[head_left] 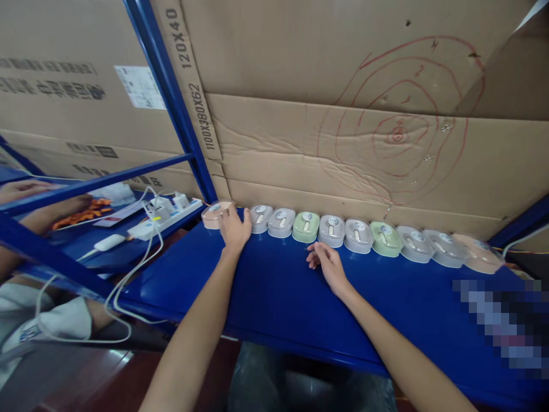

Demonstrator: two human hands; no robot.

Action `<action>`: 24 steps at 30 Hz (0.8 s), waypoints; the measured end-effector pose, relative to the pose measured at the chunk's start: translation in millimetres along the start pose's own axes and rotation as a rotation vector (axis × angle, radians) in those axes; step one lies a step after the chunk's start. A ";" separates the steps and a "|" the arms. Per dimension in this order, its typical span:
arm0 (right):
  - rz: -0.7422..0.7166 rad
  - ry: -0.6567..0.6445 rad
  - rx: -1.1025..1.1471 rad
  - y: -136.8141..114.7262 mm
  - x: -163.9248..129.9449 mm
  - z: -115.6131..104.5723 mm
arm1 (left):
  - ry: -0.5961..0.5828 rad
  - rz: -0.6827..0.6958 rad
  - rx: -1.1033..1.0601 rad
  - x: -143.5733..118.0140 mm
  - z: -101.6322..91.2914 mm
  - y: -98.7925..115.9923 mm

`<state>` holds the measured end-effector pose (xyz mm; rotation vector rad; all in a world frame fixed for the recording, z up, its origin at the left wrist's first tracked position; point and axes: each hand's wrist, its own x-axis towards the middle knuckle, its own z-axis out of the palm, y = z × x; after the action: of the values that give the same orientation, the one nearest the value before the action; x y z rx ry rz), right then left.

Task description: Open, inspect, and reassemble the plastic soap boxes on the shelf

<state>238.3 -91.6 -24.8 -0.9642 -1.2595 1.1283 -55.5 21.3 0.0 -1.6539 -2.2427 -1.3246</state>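
Observation:
A row of small lidded plastic boxes with clear tops, round stickers and pale tabs stands along the back of the blue shelf (266, 286). My left hand (235, 229) is at the left end, its fingers against the right side of a pinkish box (211, 217). Its thumb is spread apart, close to a grey box (261, 219). My right hand (328, 264) hovers in front of a green box (305, 228) and a grey box (331, 230), fingers loosely bent, with nothing seen in them. Further right are a second green box (386, 238) and another pinkish box (480, 253).
Cardboard (274, 149) with red drawn rings stands behind the row. Left of a blue metal post (171, 97) are a white power strip (167, 217) with cables, orange pieces (86, 213) and another person's hand (26, 189). A pixelated patch covers the right side.

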 end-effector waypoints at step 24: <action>-0.003 -0.013 -0.002 -3.7 -1.7 0.5 | -0.053 -0.448 0.137 16.7 -34.2 -36.3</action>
<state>238.2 -94.0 -21.5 -0.9573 -1.2720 1.1326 -106.0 9.5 8.4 -1.1979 -2.7771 -1.1701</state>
